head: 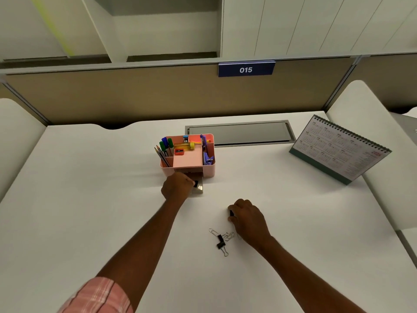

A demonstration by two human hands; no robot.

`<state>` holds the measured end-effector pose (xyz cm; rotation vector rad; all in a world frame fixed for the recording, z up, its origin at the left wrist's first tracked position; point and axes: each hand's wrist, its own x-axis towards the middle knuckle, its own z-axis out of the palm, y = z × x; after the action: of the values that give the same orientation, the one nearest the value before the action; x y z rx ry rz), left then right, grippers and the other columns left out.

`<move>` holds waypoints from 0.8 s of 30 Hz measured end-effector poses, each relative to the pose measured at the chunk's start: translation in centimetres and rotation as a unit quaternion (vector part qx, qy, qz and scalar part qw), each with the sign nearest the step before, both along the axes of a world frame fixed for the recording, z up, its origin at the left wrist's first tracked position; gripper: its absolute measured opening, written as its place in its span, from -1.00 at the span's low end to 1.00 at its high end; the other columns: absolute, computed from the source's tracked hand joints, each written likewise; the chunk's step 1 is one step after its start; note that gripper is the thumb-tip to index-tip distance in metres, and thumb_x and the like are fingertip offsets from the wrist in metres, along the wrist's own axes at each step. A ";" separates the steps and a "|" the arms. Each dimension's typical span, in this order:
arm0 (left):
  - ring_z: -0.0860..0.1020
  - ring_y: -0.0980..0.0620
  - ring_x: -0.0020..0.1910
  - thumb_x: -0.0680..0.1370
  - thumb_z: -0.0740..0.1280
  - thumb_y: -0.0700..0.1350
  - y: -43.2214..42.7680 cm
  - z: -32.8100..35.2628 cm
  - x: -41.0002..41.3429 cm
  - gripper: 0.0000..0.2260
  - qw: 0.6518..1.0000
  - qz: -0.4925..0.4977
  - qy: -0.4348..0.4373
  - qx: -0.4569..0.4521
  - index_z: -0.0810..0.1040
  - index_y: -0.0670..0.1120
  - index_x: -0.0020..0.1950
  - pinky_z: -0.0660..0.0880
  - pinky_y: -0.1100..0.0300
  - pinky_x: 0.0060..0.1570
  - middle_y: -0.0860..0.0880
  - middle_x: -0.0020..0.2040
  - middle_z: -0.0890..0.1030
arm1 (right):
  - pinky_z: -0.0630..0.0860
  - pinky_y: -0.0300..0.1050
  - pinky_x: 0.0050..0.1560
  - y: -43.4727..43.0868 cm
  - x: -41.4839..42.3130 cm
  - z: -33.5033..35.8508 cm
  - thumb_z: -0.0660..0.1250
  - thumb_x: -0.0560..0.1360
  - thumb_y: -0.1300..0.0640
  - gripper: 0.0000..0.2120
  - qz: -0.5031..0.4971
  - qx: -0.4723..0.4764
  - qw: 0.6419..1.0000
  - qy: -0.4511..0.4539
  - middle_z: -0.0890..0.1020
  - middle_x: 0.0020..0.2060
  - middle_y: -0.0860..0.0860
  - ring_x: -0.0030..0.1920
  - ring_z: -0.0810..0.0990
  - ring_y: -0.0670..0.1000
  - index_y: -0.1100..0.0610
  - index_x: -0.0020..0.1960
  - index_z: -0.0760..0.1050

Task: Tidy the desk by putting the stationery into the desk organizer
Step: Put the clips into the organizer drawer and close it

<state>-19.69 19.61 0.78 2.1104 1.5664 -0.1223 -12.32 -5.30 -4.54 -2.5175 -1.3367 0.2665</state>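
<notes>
On the white desk (90, 177) the pink desk organizer (208, 171) stands near the middle, just in front of a grey cable hatch (239, 133) set into the desk top. Its small drawer (199, 188) at the bottom front stands pulled out towards the person. The left hand (177, 185) is curled at the drawer's left side and pinches a small black clip (195, 183) in its fingertips right over the open drawer. The right hand (247, 216) rests on the desk well in front of the organizer, its fingers curled round a second black clip (231, 213). Just beside that hand, nearer the person, two loose binder clips (220, 241) lie touching each other among a few wire paper clips (214, 231). The organizer's upper compartments hold pencils (161, 155) and green and blue markers (165, 144) on the left, a red sharpener (179, 151) on the middle tray, a yellow ruler (184, 145) behind it, and a purple stapler (208, 158) on the right. A spiral-bound desk calendar (338, 150) leans at the far right, well apart from the hands; its print is too small to read. On the tan partition (112, 96) behind the desk a blue plate (246, 69) reads "015" in white. A pink checked sleeve (97, 297) covers the left upper arm.
</notes>
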 end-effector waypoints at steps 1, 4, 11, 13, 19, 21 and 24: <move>0.57 -0.04 -0.14 0.55 0.48 0.07 -0.1 -0.1 0.3 -0.74 1.000 -0.007 0.015 0.002 0.63 -0.11 0.05 0.50 0.12 -0.16 -0.03 -0.13 0.63 | 0.52 -0.03 -0.21 0.0 0.1 0.0 0.51 0.45 0.12 -0.83 0.001 -0.001 1.000 -0.001 0.64 -0.05 0.01 -0.06 0.60 0.11 0.09 0.03 0.63; 0.55 -0.04 -0.15 0.57 0.47 0.04 -0.1 -0.4 0.8 -0.76 0.999 -0.010 0.042 0.014 0.62 -0.11 0.05 0.51 0.10 -0.13 -0.04 -0.14 0.60 | 0.52 -0.03 -0.18 0.0 0.2 -0.1 0.49 0.47 0.12 -0.83 0.003 -0.006 1.000 -0.004 0.64 -0.04 0.01 -0.05 0.59 0.10 0.09 0.04 0.63; 0.55 -0.04 -0.15 0.56 0.47 0.03 -0.2 -0.5 0.8 -0.77 1.000 -0.003 0.017 0.018 0.65 -0.11 0.07 0.53 0.09 -0.11 -0.04 -0.14 0.60 | 0.43 -0.06 -0.19 0.2 0.7 -0.2 0.48 0.47 0.10 -0.90 0.008 -0.021 1.000 -0.007 0.61 -0.10 -0.02 -0.08 0.57 0.09 0.07 -0.05 0.61; 0.59 -0.05 -0.10 0.56 0.45 0.04 -0.8 -0.3 0.3 -0.77 1.000 0.009 -0.017 0.016 0.68 -0.10 0.08 0.54 0.09 -0.09 -0.04 -0.10 0.64 | 0.42 -0.06 -0.19 0.2 0.7 -0.3 0.47 0.46 0.10 -0.92 0.009 -0.020 1.000 -0.007 0.59 -0.12 -0.03 -0.09 0.57 0.08 0.06 -0.07 0.60; 0.66 -0.08 0.05 0.59 0.40 0.04 -4.7 0.5 -2.6 -0.81 0.994 0.008 -0.111 0.018 0.73 0.03 0.13 0.49 0.16 -0.10 -0.02 0.10 0.73 | 0.44 -0.05 -0.18 0.3 0.5 -0.3 0.49 0.45 0.12 -0.91 0.006 -0.026 1.000 -0.008 0.59 -0.10 -0.03 -0.08 0.57 0.08 0.06 -0.07 0.59; 0.67 -0.10 0.07 0.58 0.40 0.11 -6.1 0.4 -3.3 -0.78 0.993 -0.001 -0.120 0.013 0.73 0.06 0.12 0.51 0.15 -0.05 -0.02 0.10 0.73 | 0.46 -0.04 -0.14 0.4 0.6 -0.1 0.46 0.49 0.11 -0.90 -0.001 -0.026 1.000 0.007 0.59 -0.05 -0.01 -0.03 0.57 0.10 0.08 -0.01 0.60; 0.66 -0.06 0.07 0.54 0.41 0.22 -7.7 -0.1 -4.2 -0.76 0.993 -0.028 -0.114 -0.019 0.73 0.10 0.01 0.53 0.13 -0.01 0.04 0.08 0.72 | 0.50 -0.02 -0.03 0.8 0.4 0.7 0.41 0.55 0.05 -0.83 -0.018 -0.015 0.999 0.039 0.61 0.04 -0.03 0.07 0.56 0.07 0.05 0.11 0.62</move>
<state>-23.90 11.92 0.68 2.0586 1.3616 0.0659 -11.90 -4.49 -3.86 -2.5246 -1.2658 0.3769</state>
